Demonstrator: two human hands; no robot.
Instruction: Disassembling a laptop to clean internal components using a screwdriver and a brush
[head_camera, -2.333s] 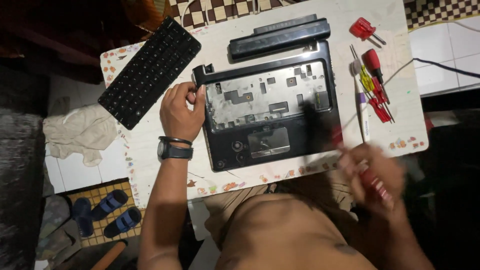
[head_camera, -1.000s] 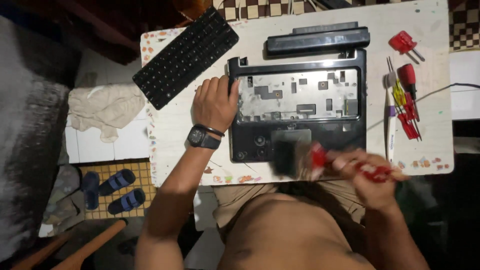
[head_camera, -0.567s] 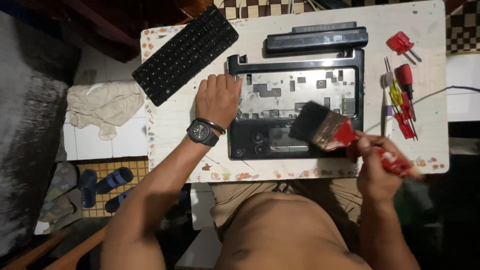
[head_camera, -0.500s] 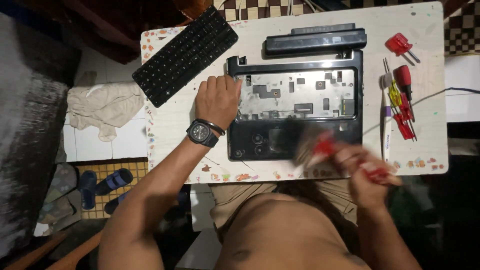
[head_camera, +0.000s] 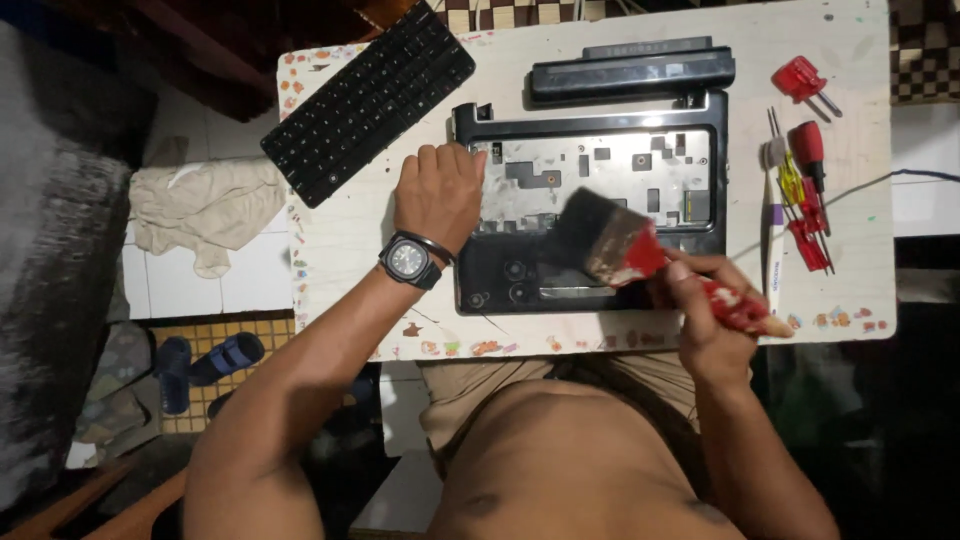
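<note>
The laptop base (head_camera: 590, 205), black with its keyboard bay exposed, lies flat at the centre of the bench (head_camera: 350, 240). The left hand (head_camera: 438, 190) rests palm-down on the base's 9 o'clock edge, fingers together and flat, gripping nothing; a black wristwatch (head_camera: 410, 260) sits on that wrist. The right hand (head_camera: 705, 310), at 5 o'clock from the base, has its grip clamped on the red handle of a paintbrush (head_camera: 625, 245). The brush's dark bristles lie over the lower-right part of the base; whether they touch it cannot be told.

The detached black keyboard (head_camera: 370, 95) lies tilted at 10 o'clock from the base. A long black battery pack (head_camera: 632, 72) lies just beside the base at 12 o'clock. Red-handled screwdrivers (head_camera: 805, 170) lie at 3 o'clock. A pale cloth (head_camera: 205, 205) lies off the bench at 9 o'clock.
</note>
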